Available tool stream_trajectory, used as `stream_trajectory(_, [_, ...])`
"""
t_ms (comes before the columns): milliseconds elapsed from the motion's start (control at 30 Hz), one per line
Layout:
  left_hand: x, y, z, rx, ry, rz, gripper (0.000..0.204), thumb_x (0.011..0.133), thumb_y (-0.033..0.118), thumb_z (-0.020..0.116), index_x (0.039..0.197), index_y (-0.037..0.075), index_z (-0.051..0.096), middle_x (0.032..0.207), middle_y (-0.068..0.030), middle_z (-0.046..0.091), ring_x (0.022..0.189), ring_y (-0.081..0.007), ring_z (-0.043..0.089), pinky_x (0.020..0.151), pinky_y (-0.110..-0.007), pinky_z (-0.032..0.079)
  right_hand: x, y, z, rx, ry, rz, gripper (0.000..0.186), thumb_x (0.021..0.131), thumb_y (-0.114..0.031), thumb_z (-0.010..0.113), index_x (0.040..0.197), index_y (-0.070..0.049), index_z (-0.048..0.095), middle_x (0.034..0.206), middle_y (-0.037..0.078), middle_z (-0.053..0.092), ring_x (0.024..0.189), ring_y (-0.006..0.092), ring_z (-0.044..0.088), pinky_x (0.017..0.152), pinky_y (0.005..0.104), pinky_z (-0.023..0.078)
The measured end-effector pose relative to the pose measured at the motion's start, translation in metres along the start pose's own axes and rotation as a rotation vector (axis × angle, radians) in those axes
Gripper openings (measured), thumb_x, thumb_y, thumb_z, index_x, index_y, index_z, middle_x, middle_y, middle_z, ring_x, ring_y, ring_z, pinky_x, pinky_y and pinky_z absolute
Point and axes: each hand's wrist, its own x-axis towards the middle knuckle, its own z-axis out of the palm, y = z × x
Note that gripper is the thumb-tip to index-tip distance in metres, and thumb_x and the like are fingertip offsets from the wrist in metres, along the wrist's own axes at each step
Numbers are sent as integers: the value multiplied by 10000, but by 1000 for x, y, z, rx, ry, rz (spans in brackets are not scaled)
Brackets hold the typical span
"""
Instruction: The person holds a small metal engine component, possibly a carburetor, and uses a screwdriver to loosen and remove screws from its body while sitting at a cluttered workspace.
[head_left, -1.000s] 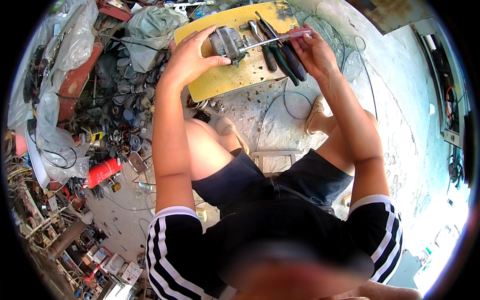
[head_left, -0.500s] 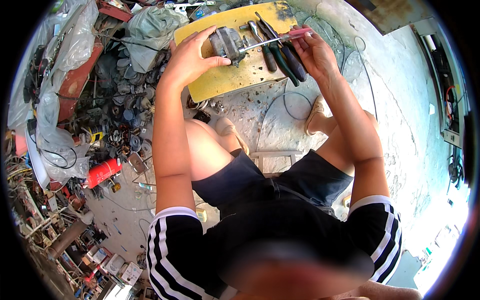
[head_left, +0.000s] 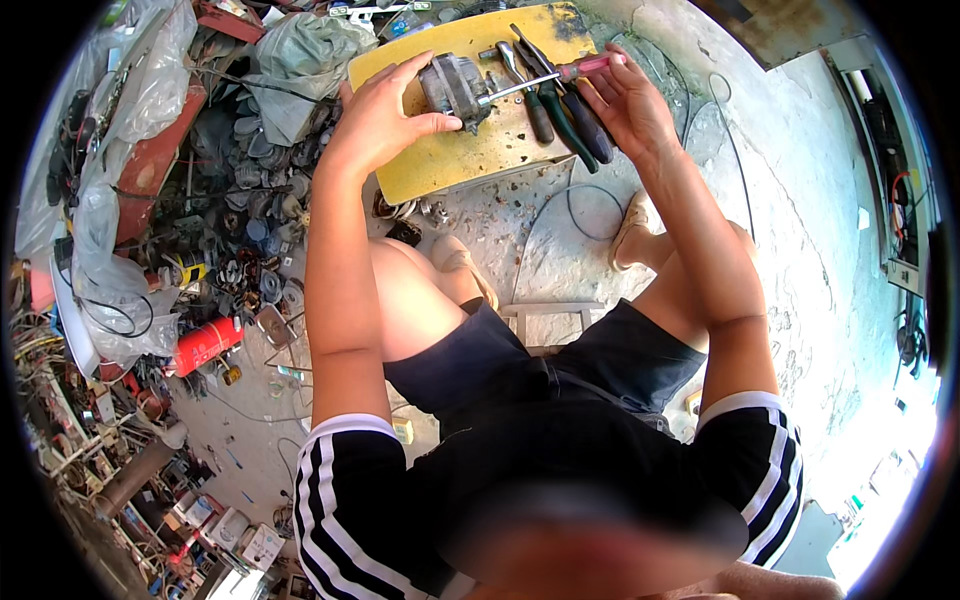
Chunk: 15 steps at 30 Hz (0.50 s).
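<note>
The person's left hand (head_left: pixel 375 118) is bracing a grey, rounded metal motor-like part (head_left: pixel 455 88), which is sitting on a small table with a scuffed yellow top (head_left: pixel 425 172); its thumb and fingers are spreading wide around the near and far edges. The right hand (head_left: pixel 632 105) is pinching the end of a screwdriver with a translucent pinkish-red handle and slim steel shaft (head_left: pixel 584 69), its thumb and fingertips narrowing on the handle while the palm is facing the tools, not wrapping it. The tip is meeting the part's right side, though whether it is seating in a screw is too small to tell. Doing this well is probably depending on 3 things: keeping the shaft in line with whatever it is engaging, pressing inward before twisting, and letting the left hand be resisting the turn with its thumb clear of the tip. A cluster of steel hand tools with black, dark green and dark blue handles (head_left: pixel 568 128) is lying under the shaft and likely limiting any lower angle. Beyond the left forearm, a heap of dark metal parts (head_left: pixel 250 180) is crowding the floor, a crumpled grey plastic sheet (head_left: pixel 300 70) is lying near the table, and a thin dark cable (head_left: pixel 571 208) is looping across the concrete.
</note>
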Motion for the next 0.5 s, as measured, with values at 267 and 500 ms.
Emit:
stream_trajectory(267, [2,-1,1,16,-3,16,920,679,504,808,1446,161,433,1417,-133,510,1331,-294,449,1158,-512,140,7,4,-12,41,-51,-53,425,1008,-238,530,1408,-131,432,1172,30,581,1086,148,571,975,338,448])
stream_trajectory(500, [0,-1,1,18,-1,13,924,676,514,806,1446,164,433,1421,-135,505,1335,-301,442,1160,-517,135,0,-3,1,-33,70,-15,380,1028,-182,471,1399,-109,435,1189,63,583,1129,173,573,1013,333,449])
